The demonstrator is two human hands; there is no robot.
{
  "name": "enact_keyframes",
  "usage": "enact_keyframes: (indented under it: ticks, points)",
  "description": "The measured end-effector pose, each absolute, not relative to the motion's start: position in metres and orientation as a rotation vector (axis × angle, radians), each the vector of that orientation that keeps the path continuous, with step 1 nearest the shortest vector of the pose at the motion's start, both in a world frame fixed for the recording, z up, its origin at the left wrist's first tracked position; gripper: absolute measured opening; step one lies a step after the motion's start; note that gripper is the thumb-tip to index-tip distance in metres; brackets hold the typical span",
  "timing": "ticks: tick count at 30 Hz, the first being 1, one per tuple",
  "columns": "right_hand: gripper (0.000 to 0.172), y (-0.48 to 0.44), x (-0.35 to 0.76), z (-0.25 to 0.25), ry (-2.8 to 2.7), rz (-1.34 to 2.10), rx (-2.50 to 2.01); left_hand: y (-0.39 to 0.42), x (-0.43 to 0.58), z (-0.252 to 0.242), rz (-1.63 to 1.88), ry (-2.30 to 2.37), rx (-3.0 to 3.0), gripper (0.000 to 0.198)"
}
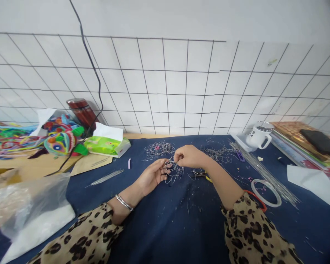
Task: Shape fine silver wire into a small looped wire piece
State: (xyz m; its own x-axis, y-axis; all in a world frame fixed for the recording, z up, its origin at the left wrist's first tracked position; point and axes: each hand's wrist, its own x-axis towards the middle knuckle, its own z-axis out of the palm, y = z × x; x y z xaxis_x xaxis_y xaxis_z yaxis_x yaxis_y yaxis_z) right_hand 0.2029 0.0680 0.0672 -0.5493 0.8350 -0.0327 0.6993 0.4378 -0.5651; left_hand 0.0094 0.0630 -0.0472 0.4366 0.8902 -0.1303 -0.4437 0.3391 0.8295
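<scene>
Over the dark blue cloth, my left hand cradles a small tangled piece of silver wirework, palm turned up under it. My right hand pinches the top of the same wire piece from above with its fingertips. A silver bangle sits on my left wrist and an orange band on my right. Both sleeves are leopard print. Pliers with yellow handles lie on the cloth just right of the wirework.
Loose wire tangles lie behind the hands. Straight wires and a tape ring are at right, near a white mug and stacked books. At left sit a tissue pack, colourful pipe cleaners, a plastic bag.
</scene>
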Motion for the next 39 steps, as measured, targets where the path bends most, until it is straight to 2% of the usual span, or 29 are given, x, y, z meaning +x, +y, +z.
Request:
enact_keyframes:
  ticks: [8, 15, 31, 39]
  points:
    - [0.02, 0.069, 0.204, 0.065, -2.383, 0.857, -1.292, 0.067, 0.007, -0.053, 0.949, 0.665, 0.763, 0.015]
    - [0.019, 0.069, 0.199, 0.063, -2.314, 0.878, -1.379, 0.063, 0.01, -0.048, 0.905, 0.652, 0.884, 0.032]
    - [0.019, 0.064, 0.181, 0.054, -2.281, 0.789, -1.381, 0.059, 0.016, -0.053, 0.999, 0.749, 0.989, 0.029]
    - [0.019, 0.064, 0.189, 0.061, -2.251, 0.883, -1.379, 0.061, 0.008, -0.05, 0.918, 0.549, 0.844, 0.027]
